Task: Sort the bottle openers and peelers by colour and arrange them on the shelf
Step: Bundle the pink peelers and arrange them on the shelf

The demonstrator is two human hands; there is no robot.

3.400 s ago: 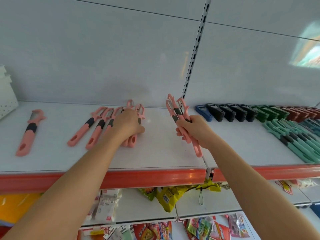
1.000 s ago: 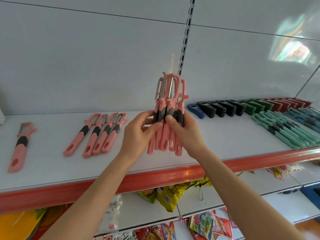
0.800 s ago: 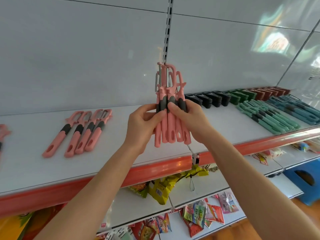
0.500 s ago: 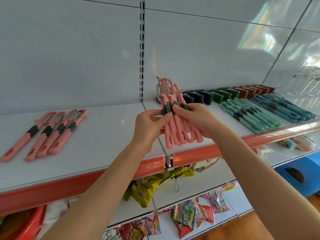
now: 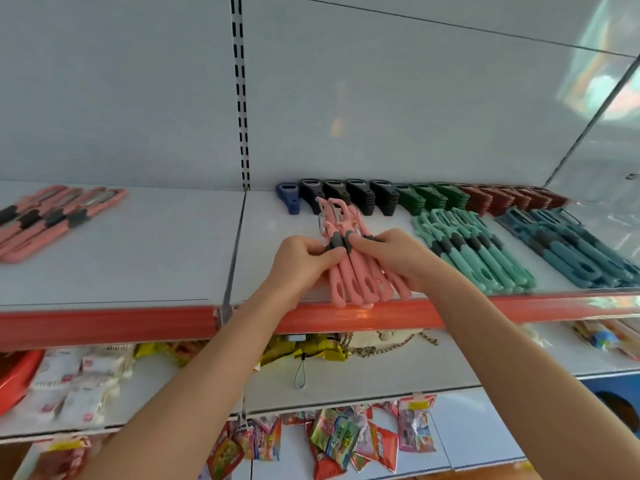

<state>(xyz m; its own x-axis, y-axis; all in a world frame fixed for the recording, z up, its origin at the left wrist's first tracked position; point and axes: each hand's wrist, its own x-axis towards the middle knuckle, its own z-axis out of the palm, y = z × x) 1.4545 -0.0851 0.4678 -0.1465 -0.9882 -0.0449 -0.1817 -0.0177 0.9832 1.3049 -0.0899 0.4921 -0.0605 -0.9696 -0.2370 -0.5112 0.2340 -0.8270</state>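
Peelers of pink plastic with grey grip bands (image 5: 353,271) are lying bunched between your two hands. Several of them are sitting side by side, blade heads pointing towards the back wall and handle ends reaching out over the red front lip (image 5: 104,323) of the white shelf (image 5: 156,271). Your left hand (image 5: 299,261) is curling round the bundle from the left, thumb pressing on a grey band. Your right hand (image 5: 393,259) is gripping it from the right, its fingertips (image 5: 350,242) meeting that thumb over the grips. The bundle is sitting low over the board, just right of the slotted metal upright (image 5: 240,98) — whether it is touching the surface is not something you can tell from here. Directly behind it, bottle openers are lining the back wall in colour order: a single blue bottle opener (image 5: 290,199), then black bottle openers (image 5: 346,195), dark green bottle openers (image 5: 429,201) and dark red bottle openers (image 5: 509,201). To your right, mint-green peelers (image 5: 481,258) are lying fanned in a tight row, with dark teal peelers (image 5: 575,252) beside them. Far to your left, well apart from the bundle, a second group of pink peelers (image 5: 52,221) is resting flat on the board. Below, colourful snack packets (image 5: 346,441) are hanging and lying along the lower shelves.
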